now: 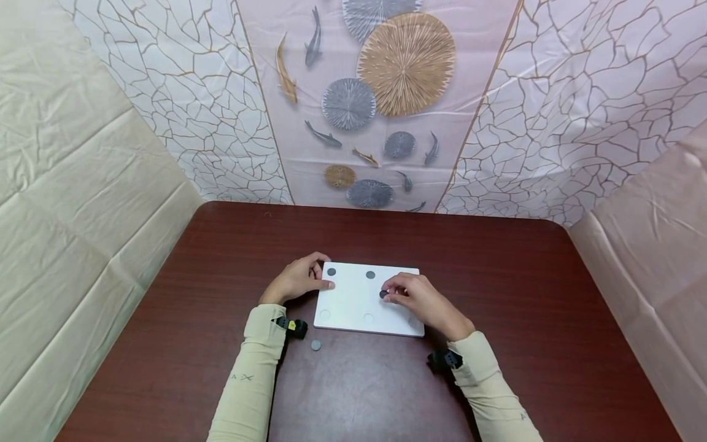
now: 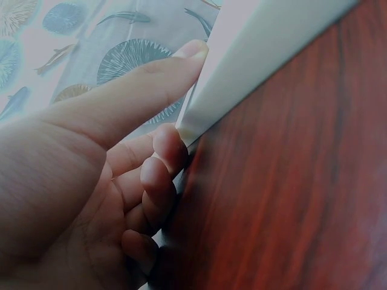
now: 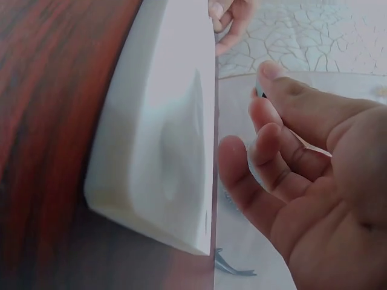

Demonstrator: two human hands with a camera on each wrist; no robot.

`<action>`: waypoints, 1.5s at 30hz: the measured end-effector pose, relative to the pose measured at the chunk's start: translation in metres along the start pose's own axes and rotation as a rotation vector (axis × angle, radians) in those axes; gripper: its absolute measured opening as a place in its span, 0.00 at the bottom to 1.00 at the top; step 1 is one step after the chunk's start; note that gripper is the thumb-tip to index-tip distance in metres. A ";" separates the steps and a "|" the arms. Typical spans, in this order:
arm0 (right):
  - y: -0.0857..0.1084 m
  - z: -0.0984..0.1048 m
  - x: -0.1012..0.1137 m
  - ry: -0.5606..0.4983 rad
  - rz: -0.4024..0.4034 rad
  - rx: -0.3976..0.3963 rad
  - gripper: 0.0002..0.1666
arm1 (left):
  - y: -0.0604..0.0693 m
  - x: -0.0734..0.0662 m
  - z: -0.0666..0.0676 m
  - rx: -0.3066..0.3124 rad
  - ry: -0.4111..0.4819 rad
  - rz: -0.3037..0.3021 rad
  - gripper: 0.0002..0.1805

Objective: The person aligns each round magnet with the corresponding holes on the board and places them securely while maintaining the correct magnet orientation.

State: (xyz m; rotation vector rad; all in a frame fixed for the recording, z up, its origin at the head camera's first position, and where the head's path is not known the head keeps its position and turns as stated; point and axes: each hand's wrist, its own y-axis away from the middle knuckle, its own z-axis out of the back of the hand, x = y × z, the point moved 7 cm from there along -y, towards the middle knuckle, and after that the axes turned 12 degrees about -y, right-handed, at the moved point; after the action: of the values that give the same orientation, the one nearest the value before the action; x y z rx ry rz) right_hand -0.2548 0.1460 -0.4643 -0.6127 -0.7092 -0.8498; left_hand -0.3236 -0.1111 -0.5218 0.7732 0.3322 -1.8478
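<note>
A white rectangular board (image 1: 350, 301) lies on the table with shallow round recesses. Dark grey discs (image 1: 331, 272) fill two recesses along its far side; a round recess (image 1: 368, 318) on the near side shows bare. My left hand (image 1: 298, 279) grips the board's left end, thumb on its top face and curled fingers against the edge (image 2: 181, 130). Over the board's right part, my right hand (image 1: 422, 301) pinches a small dark disc (image 1: 383, 294) between thumb and fingertips. That disc (image 3: 260, 92) is mostly covered by the fingers in the right wrist view.
A lighter grey disc (image 1: 316, 345) lies on the dark red wooden table (image 1: 364, 387), just in front of the board's near left corner. Patterned cloth (image 1: 193, 110) hangs behind the table, with plain beige cloth (image 1: 66, 215) at the sides.
</note>
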 end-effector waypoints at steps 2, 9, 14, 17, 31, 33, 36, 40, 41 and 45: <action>0.000 -0.002 0.000 0.001 -0.002 0.001 0.06 | 0.000 0.000 0.000 0.000 0.001 -0.002 0.30; -0.003 -0.010 0.003 0.020 0.003 0.023 0.06 | 0.000 -0.001 0.000 -0.002 0.004 -0.007 0.30; -0.005 -0.015 0.002 0.050 0.002 0.034 0.06 | 0.000 0.000 0.000 0.002 0.017 -0.001 0.30; -0.005 -0.017 0.003 0.042 -0.014 0.037 0.06 | 0.000 -0.001 0.000 0.002 0.014 -0.001 0.30; -0.005 -0.028 0.013 0.030 -0.007 0.051 0.05 | 0.000 0.000 0.000 -0.003 -0.027 0.003 0.30; -0.006 -0.030 0.013 0.021 -0.008 0.055 0.05 | 0.000 0.000 0.001 -0.003 -0.027 0.005 0.30; -0.007 -0.033 0.014 0.005 0.005 0.056 0.05 | 0.001 0.001 0.001 -0.004 -0.026 0.009 0.30; -0.008 -0.035 0.016 -0.010 0.020 0.051 0.05 | 0.000 0.002 0.001 -0.001 -0.014 0.011 0.30; -0.008 -0.036 0.016 -0.016 0.021 0.050 0.05 | 0.000 0.002 0.001 0.001 -0.012 0.010 0.30; -0.010 -0.039 0.017 -0.030 0.020 0.049 0.05 | 0.000 0.002 0.000 0.005 -0.001 0.006 0.30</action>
State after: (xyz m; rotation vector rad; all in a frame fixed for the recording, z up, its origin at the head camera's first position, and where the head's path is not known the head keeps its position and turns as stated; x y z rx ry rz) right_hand -0.2429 0.1044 -0.4734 -0.5892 -0.7474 -0.8037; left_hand -0.3244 -0.1126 -0.5230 0.7754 0.3242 -1.8437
